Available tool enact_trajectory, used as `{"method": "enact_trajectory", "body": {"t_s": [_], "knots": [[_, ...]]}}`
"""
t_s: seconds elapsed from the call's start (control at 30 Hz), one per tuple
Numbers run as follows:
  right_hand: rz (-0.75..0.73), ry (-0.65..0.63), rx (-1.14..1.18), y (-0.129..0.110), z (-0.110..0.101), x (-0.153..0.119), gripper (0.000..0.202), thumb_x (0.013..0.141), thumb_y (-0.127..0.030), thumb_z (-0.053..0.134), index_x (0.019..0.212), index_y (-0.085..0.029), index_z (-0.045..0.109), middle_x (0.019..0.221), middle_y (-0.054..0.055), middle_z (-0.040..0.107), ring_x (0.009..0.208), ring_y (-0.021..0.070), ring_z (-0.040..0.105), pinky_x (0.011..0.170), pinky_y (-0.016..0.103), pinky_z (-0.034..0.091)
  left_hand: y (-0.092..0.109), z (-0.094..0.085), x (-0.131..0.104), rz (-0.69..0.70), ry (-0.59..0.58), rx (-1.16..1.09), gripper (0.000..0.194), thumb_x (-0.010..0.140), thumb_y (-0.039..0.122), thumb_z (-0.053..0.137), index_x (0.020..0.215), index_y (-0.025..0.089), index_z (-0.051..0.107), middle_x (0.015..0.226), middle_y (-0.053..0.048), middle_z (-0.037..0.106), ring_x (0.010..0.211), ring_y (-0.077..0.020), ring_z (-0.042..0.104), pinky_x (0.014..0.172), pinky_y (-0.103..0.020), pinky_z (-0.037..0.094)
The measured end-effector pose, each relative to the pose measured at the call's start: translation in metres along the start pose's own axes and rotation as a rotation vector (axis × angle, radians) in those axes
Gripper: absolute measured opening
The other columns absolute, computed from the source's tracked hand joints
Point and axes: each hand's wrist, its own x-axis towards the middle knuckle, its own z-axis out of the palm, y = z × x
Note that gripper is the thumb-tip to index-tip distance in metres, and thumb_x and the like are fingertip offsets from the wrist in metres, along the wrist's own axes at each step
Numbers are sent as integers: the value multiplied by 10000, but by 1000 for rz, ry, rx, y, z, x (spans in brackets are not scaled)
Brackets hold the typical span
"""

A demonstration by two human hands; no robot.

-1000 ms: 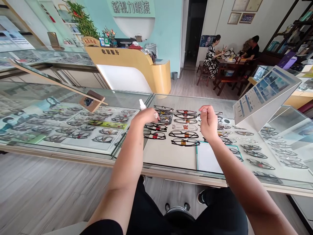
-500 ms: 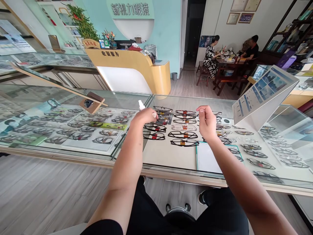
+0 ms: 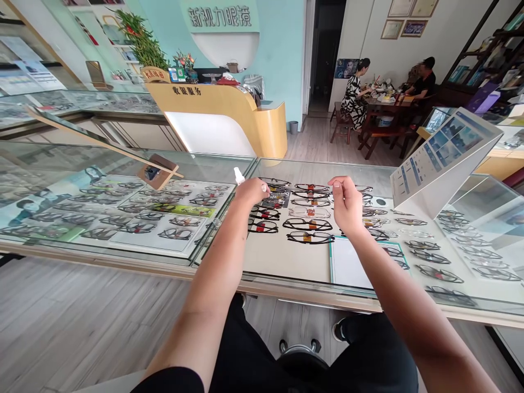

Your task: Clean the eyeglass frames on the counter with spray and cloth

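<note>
My left hand (image 3: pixel 250 194) is held over the glass counter with its fingers closed. A small pale thing shows at its fingertips, too small to name. Just behind that hand a white bottle with a narrow top (image 3: pixel 238 175) is partly visible, its lower part hidden. My right hand (image 3: pixel 346 203) is raised over the counter, thumb and fingers pinched together; what they hold, if anything, I cannot make out. Between the hands, rows of eyeglasses (image 3: pixel 308 225) lie in the display case, with dark frames and coloured tags. A white sheet with a green edge (image 3: pixel 350 262) lies near my right forearm.
A tilted mirror on a wooden stand (image 3: pixel 159 172) is at the left. At the right stands a white display card (image 3: pixel 444 164). The glass counter edge (image 3: pixel 303 289) runs before my knees. Beyond are a yellow reception desk (image 3: pixel 270 128) and two people at a table.
My left hand has shifted slightly to the right, while the white bottle has stayed in place. My right hand has hardly moved.
</note>
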Motion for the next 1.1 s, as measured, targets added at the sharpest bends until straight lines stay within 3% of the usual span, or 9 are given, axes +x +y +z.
{"method": "enact_trajectory", "body": {"t_s": [0.3, 0.63, 0.93, 1.1], "knots": [[2, -20, -18, -1, -1, -1, 404, 1191, -565, 434, 1136, -265, 699, 669, -32, 450, 682, 228, 495, 702, 359, 354, -1, 2, 0, 22, 28, -3, 255, 950, 292, 808, 1171, 332, 930, 1219, -34, 897, 1102, -284, 806, 897, -344, 584], [-11, -28, -67, -8, 4, -1, 368, 1188, -515, 420, 1112, -281, 694, 637, -47, 483, 634, 221, 460, 765, 376, 421, 7, -16, -21, 77, 188, -38, 246, 1005, 355, 755, 1174, 360, 934, 1185, -65, 899, 1152, -351, 805, 968, -421, 611], [-2, -72, -65, -11, 1, -1, 358, 1180, -496, 429, 1126, -279, 709, 605, -66, 407, 624, 221, 428, 796, 379, 419, 13, -2, -14, 76, 135, -32, 205, 986, 291, 786, 1123, 326, 934, 1202, -56, 900, 1210, -319, 796, 1023, -382, 605], [-31, -88, -71, -11, 3, 0, 360, 1167, -491, 451, 1089, -274, 727, 616, -61, 485, 581, 196, 435, 789, 376, 427, 17, -9, -20, 58, 224, -145, 219, 1002, 311, 790, 1172, 303, 928, 1211, -61, 898, 1186, -318, 796, 1011, -381, 589]]}}
